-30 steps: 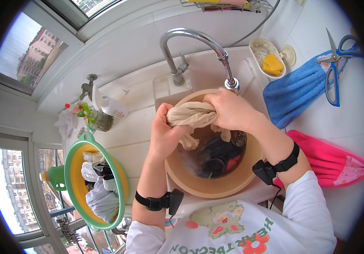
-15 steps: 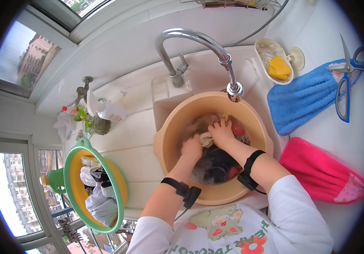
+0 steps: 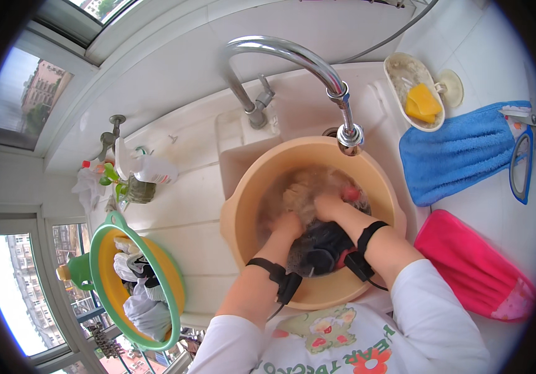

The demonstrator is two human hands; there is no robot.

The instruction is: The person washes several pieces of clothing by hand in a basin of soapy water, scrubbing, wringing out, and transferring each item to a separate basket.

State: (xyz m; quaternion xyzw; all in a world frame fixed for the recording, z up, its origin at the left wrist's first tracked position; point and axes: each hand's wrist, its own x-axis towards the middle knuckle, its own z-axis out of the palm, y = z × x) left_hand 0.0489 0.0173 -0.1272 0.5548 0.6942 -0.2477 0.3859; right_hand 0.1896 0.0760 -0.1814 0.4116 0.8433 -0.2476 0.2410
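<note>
A peach-coloured plastic basin (image 3: pixel 243 187) holds cloudy, sudsy water with wet laundry in it. Both my hands dip into this water. My left hand (image 3: pixel 288 223) is sunk on the left side, its fingers hidden by the murk. On the other side my right hand (image 3: pixel 328 206) is also under, fingers out of sight. Just beyond them shows a beige cloth (image 3: pixel 296 196); whether either hand grips it is hidden. Dark cloth (image 3: pixel 323 244) bulges up between my wrists and the near rim. Something red (image 3: pixel 350 194) shows to the right of my right hand.
A chrome faucet (image 3: pixel 293 47) arches over the basin's far rim. To the left stands a green-rimmed yellow basin (image 3: pixel 96 262) of clothes. At right are a soap dish (image 3: pixel 399 81) with yellow soap, a blue towel (image 3: pixel 455 156), scissors (image 3: pixel 520 165) and a pink towel (image 3: pixel 461 262).
Both hands have sunk deeper into the water, so the fingers no longer show. The light cloth that was between them is now under the cloudy surface. The view has shifted slightly.
</note>
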